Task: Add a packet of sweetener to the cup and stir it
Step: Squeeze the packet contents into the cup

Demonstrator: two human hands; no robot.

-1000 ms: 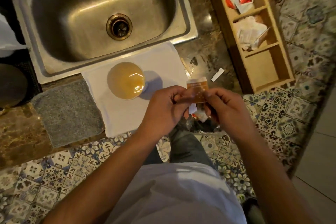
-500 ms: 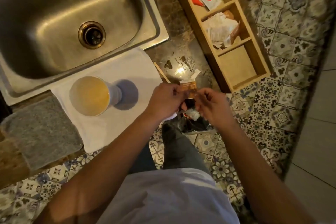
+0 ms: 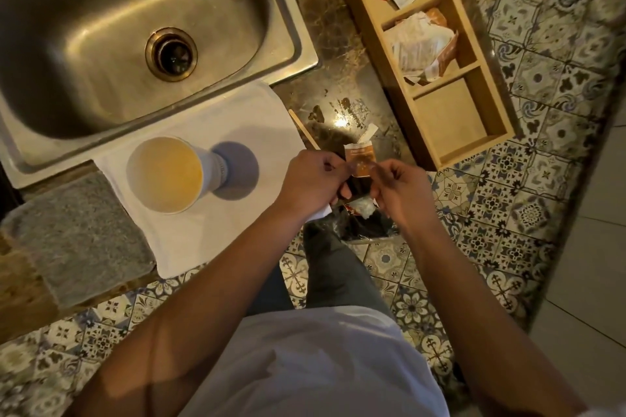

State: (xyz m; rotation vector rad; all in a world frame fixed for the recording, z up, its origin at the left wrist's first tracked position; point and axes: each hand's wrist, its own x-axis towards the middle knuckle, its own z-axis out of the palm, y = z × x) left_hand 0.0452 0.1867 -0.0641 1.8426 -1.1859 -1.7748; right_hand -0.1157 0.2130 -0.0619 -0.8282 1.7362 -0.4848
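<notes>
A white paper cup (image 3: 166,174) full of tan liquid stands on a white cloth (image 3: 216,234) in front of the sink. To its right, over the counter's edge, my left hand (image 3: 313,181) and my right hand (image 3: 398,189) both pinch a small brown sweetener packet (image 3: 360,159). The packet's top edge looks torn. A wooden stir stick (image 3: 303,134) lies on the counter just beyond my left hand.
A steel sink (image 3: 291,20) fills the upper left. A wooden organiser (image 3: 487,145) with red and white packets sits at the right. A grey mat (image 3: 78,237) lies left of the cloth. A small white paper strip (image 3: 367,134) lies near the packet. Patterned floor tiles lie below.
The view has swung, so the cup and sink sit further left in frame. Both hands stay together on the packet, and its top now shows a torn edge.
</notes>
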